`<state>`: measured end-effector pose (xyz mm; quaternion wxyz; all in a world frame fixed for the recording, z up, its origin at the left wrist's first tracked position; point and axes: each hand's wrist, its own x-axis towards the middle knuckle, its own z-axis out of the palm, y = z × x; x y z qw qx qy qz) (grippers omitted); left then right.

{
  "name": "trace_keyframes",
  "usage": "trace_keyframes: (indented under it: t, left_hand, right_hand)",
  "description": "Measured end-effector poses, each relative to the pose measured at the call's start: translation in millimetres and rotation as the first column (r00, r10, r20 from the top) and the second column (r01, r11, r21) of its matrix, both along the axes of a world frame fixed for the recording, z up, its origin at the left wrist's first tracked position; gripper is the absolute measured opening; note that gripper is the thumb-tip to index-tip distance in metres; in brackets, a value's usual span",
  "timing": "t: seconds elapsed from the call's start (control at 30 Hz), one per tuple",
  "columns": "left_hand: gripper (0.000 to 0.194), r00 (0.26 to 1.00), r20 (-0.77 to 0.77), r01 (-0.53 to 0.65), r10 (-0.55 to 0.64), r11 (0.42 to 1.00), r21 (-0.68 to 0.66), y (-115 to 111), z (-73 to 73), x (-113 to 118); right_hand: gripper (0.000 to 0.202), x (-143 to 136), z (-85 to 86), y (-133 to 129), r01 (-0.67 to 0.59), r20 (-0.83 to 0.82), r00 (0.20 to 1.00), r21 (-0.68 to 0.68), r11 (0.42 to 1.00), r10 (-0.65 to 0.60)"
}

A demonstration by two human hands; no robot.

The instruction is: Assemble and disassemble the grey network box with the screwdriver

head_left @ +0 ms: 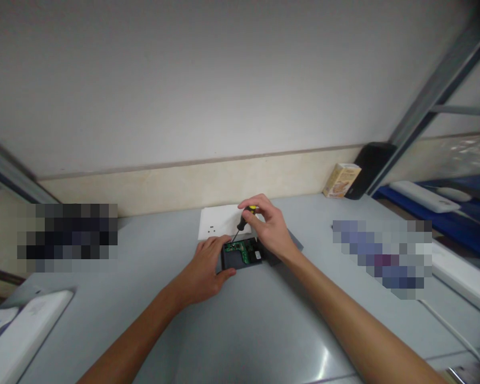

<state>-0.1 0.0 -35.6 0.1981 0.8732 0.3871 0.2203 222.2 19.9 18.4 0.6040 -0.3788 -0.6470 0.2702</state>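
In the middle of the table lies a small black electronic device [234,260], its casing open to show a green circuit board [246,249]. My left hand [208,269] grips the device by its left side, thumb at the near edge and fingers at the far one. A screwdriver [242,222] with a black and yellow handle is held in the fingers of my right hand [268,224]. Its thin shaft slants down to the far left part of the board; whether the tip touches a screw is too small to tell. Under my right wrist lies a dark flat panel [296,242], partly hidden.
Behind the device is a white sheet [220,216] with several tiny dark pieces [212,230]. A small box [341,180] and a black object [370,169] lean at the back right. A white slab-like object [46,333] lies front left; a pale cable [452,328] runs along the right.
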Motion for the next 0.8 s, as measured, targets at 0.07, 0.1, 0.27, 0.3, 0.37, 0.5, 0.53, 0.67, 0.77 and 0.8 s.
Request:
trace_keyframes:
  t: [0.07, 0.1, 0.27, 0.3, 0.37, 0.5, 0.53, 0.67, 0.77, 0.8]
  left_hand:
    - [0.062, 1.000, -0.012, -0.003, 0.003, 1.000, 0.015, -0.5, 0.4, 0.1]
    - [0.062, 1.000, -0.021, -0.002, 0.003, 1.000, 0.024, -0.8, 1.0, 0.2]
    - [0.064, 0.998, -0.064, 0.004, 0.001, 0.997, 0.077, -1.6, 2.7, 0.8]
    - [0.063, 0.998, -0.067, 0.004, 0.001, 0.997, 0.083, -1.6, 2.4, 0.8]
    - [0.063, 0.998, -0.067, 0.004, 0.002, 0.996, 0.089, -1.6, 1.9, 1.0]
    - [0.061, 0.998, -0.061, -0.003, 0.009, 0.995, 0.101, -1.9, 2.9, 2.0]
    - [0.060, 0.998, -0.063, -0.001, 0.008, 0.994, 0.108, -1.8, 3.3, 2.2]
    - [0.055, 0.995, -0.104, 0.015, 0.000, 0.990, 0.141, -0.6, 1.8, 1.5]
    - [0.053, 0.991, -0.136, 0.006, 0.018, 0.985, 0.171, 0.7, -1.7, -0.4]
    - [0.053, 0.990, -0.143, 0.007, 0.019, 0.984, 0.177, 1.1, -2.5, -1.0]
  right_hand:
    - [0.020, 0.3, 0.3, -0.3, -0.061, -0.033, 0.998, -0.028, 0.998, 0.060]
    - [0.023, 0.5, 0.2, -0.5, -0.089, -0.051, 0.995, -0.040, 0.995, 0.087]
    - [0.014, -0.1, -1.9, -0.3, -0.003, -0.017, 1.000, -0.007, 1.000, 0.003]
    - [0.012, -0.3, -2.2, -0.1, 0.019, -0.010, 1.000, 0.002, 1.000, -0.019]
    - [0.013, -0.5, -2.2, -0.4, 0.003, -0.020, 1.000, -0.003, 1.000, -0.003]
    - [0.022, -2.9, -1.3, -2.8, -0.102, -0.040, 0.994, -0.027, 0.994, 0.101]
    - [0.019, -4.1, -1.3, -3.3, -0.089, -0.037, 0.995, -0.013, 0.996, 0.088]
    - [0.007, -8.0, -3.9, -3.0, 0.030, -0.014, 0.999, 0.047, 0.998, -0.030]
    - [0.015, -8.7, -6.6, -2.7, 0.007, -0.014, 1.000, 0.028, 1.000, -0.006]
    - [0.020, -8.8, -7.1, -2.9, -0.016, -0.020, 1.000, 0.015, 1.000, 0.016]
